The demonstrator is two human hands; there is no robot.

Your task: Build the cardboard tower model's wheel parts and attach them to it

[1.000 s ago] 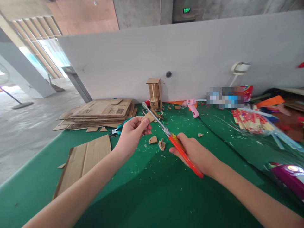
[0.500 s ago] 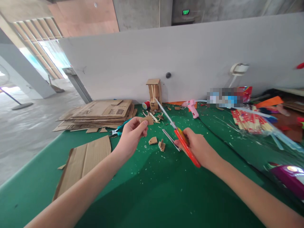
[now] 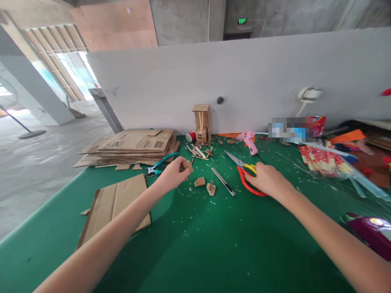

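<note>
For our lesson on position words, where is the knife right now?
In the head view, the knife lies on the green table just right of centre, between two small cardboard pieces and the scissors.

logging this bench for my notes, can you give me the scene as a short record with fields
left grip: holds a cardboard piece
right grip: on the handles of the scissors; how firmly is unclear
between grips: cutter, two scraps
beside left grip: pliers, teal handles
back: upright cardboard model, with a spool beside it
left side: cardboard stack, with a cardboard sheet nearer the camera
right of model: pink glue gun
surface: green table, small flecks strewn
</note>
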